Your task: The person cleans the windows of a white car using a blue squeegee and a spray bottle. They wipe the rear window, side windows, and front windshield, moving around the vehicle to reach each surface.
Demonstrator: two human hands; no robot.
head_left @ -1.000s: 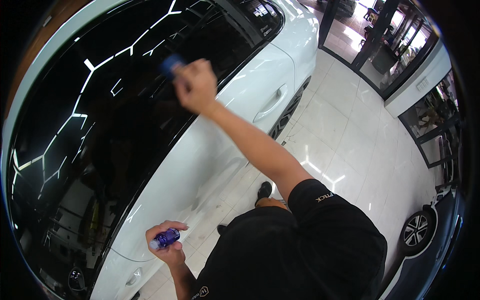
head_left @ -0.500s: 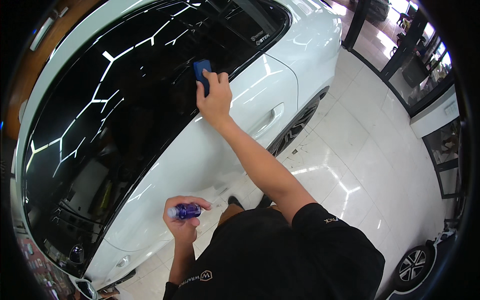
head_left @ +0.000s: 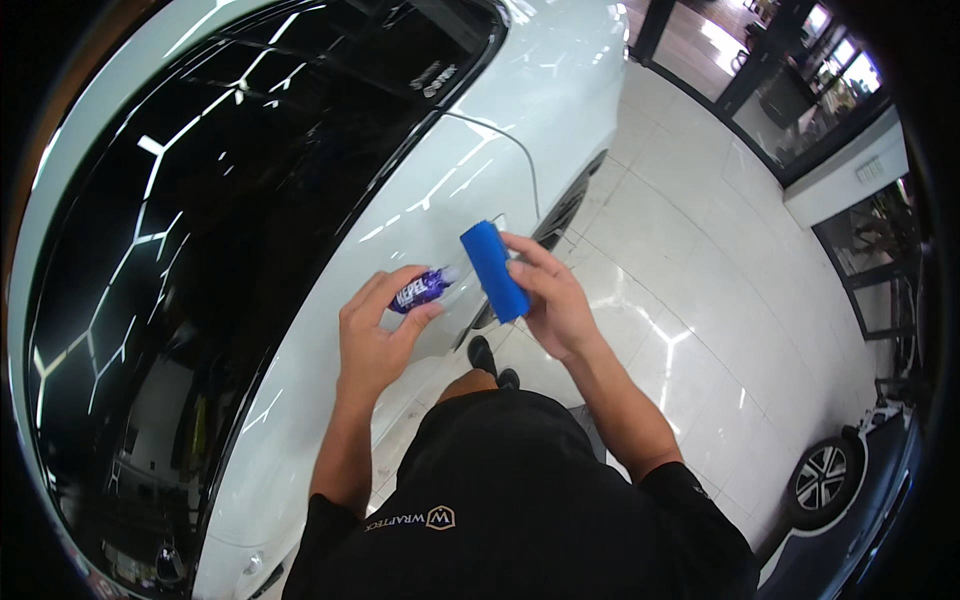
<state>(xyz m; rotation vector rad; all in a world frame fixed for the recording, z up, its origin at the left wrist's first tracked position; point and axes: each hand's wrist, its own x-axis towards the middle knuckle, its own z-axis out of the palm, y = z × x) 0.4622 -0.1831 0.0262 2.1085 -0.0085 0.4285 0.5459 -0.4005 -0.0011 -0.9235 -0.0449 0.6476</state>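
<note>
My left hand (head_left: 375, 330) grips a small purple bottle (head_left: 418, 290) between thumb and fingers, its pale tip pointing right. Just across from that tip, my right hand (head_left: 550, 296) holds a blue applicator block (head_left: 494, 271) by its right side, with the broad blue face turned toward the bottle. A small gap separates bottle and block. Both hands are in front of the side of a white car (head_left: 330, 310), apart from its dark glossy window (head_left: 250, 190).
Light tiled floor (head_left: 690, 240) lies to the right. A dark car with a spoked wheel (head_left: 823, 478) stands at the lower right. Black-framed glass doors (head_left: 740, 70) are at the upper right. My shoes (head_left: 482, 355) are close beside the white car.
My right hand has drawn the block back from the window toward me and turned it over. The left hand has risen to meet it, the bottle's tip swinging from left to right.
</note>
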